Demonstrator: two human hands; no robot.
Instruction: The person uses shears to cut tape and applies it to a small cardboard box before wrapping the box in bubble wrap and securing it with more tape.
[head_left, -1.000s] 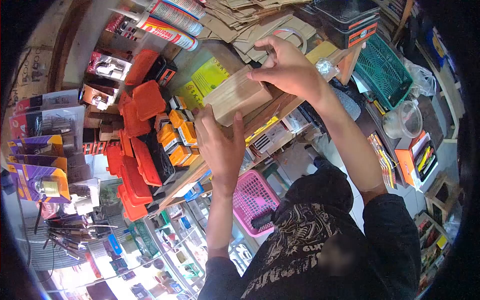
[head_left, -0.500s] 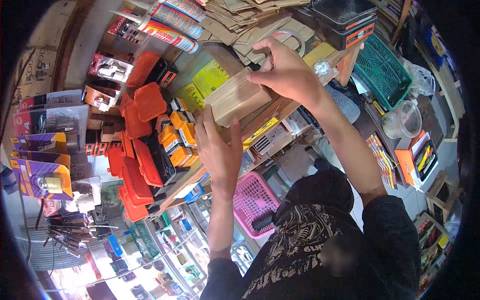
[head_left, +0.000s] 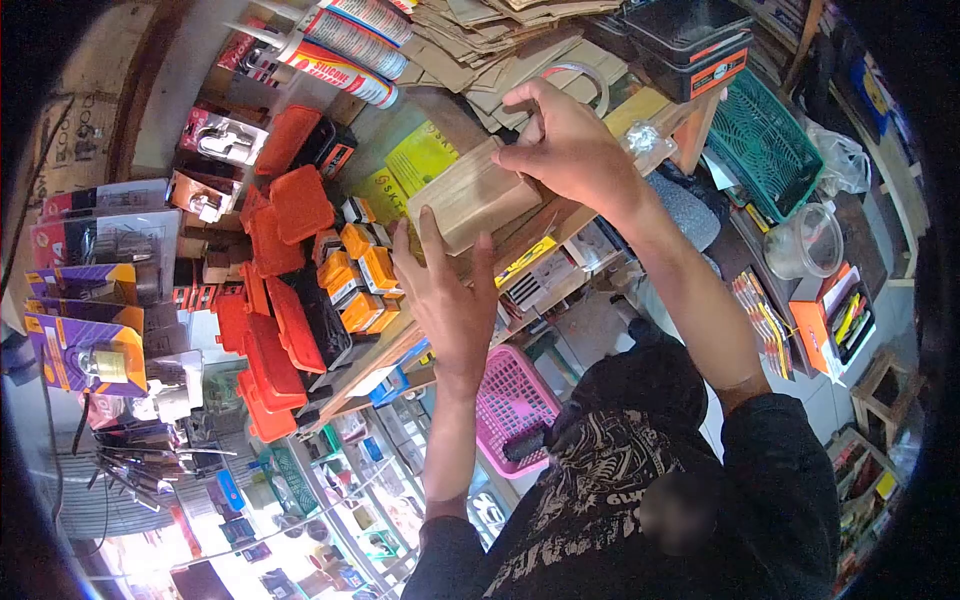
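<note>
A brown box [head_left: 468,208], apparently cardboard or paper-wrapped, lies tilted on the bench between my hands. My left hand [head_left: 448,315] is at its near left end, with fingers spread and the index fingertip on the box; the thumb stands along the near side. At the far right end is my right hand [head_left: 575,150], its thumb on the box's edge and its index finger bent above. The other right fingers are partly hidden behind that end. Yellow printed packs [head_left: 420,158] lie just beyond the box.
Orange cases [head_left: 300,205] and small orange-yellow boxes [head_left: 372,268] crowd the left. Silicone tubes [head_left: 340,68] and flattened cardboard [head_left: 470,50] lie behind. A tape roll [head_left: 603,92] and black cases [head_left: 700,60] stand back right. Below are a pink basket [head_left: 515,400] and green basket [head_left: 765,150].
My left hand has loosened, its fingers spreading apart and the hand shifting slightly right. The right hand and the box have hardly moved.
</note>
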